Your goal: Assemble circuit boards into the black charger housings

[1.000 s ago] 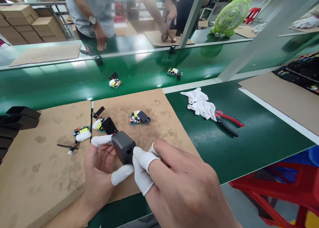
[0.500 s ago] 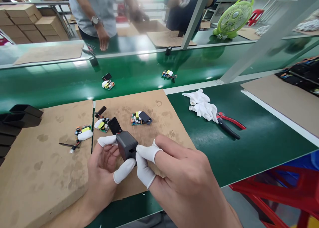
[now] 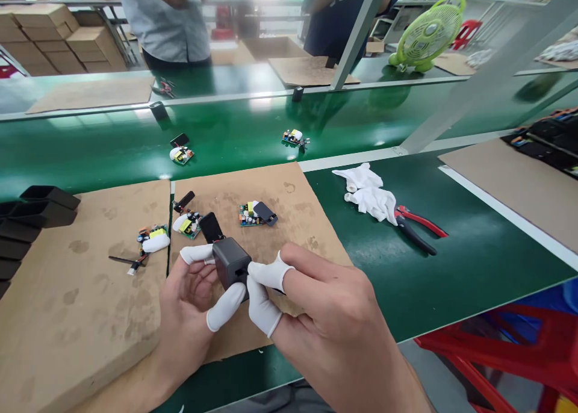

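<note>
Both my hands hold a small dark grey charger housing [image 3: 230, 265] above the brown cardboard mat [image 3: 289, 205]. My left hand [image 3: 192, 304] cups it from the left, white finger cots on thumb and forefinger. My right hand [image 3: 316, 316] pinches its right side with cot-covered fingertips. Just beyond lie loose circuit boards: one with a black cover [image 3: 257, 214], one beside a black piece [image 3: 187, 225], and one with a white part [image 3: 153, 240] on the left mat.
Black housings [image 3: 31, 211] are stacked at the left edge. White gloves [image 3: 368, 190] and red-handled pliers [image 3: 418, 226] lie on the green bench to the right. Two boards [image 3: 180, 154] [image 3: 294, 138] ride the conveyor belt. Two people stand across it; a green fan [image 3: 424, 34] sits far right.
The housing has turned slightly in my fingers and sits a little higher. The boards on the belt have drifted left. The person opposite has lifted both hands off the far bench.
</note>
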Available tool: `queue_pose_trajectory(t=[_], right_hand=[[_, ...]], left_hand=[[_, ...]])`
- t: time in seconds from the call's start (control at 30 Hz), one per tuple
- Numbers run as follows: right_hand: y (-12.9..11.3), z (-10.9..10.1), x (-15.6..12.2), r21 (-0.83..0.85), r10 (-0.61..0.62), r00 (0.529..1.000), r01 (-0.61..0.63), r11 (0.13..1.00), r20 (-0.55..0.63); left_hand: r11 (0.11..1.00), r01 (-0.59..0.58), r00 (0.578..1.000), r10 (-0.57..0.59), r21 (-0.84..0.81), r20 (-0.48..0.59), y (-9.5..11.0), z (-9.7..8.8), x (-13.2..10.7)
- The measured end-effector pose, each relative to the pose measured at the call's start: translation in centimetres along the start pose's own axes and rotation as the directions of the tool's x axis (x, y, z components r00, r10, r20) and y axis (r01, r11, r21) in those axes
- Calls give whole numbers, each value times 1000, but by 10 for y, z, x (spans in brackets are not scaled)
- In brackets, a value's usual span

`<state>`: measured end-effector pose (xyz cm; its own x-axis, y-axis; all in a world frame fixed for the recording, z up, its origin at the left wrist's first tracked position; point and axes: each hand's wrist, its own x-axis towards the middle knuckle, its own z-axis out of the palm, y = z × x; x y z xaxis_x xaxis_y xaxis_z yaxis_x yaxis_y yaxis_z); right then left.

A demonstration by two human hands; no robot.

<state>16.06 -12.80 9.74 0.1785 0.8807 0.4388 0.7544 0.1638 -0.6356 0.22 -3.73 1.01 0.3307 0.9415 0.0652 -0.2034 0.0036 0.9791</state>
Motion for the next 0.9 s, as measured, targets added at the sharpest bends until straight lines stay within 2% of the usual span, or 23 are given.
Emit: queue_pose_trajectory(t=[0.47,0.63,0.9], right_hand=[[2,1,2,25,-10,1000,10,1000,-18],[1,3,-1,-36,-22,999,20,999,-42],[-2,1,1,-83,-39,999,38,996,-8]], left_hand=[[1000,4,1000,-4,1,8,1,-3,1],[1000,16,998,-15,20,-55,-4,-4,2],[1000,12,999,-11,5,-47,0,-3,4]])
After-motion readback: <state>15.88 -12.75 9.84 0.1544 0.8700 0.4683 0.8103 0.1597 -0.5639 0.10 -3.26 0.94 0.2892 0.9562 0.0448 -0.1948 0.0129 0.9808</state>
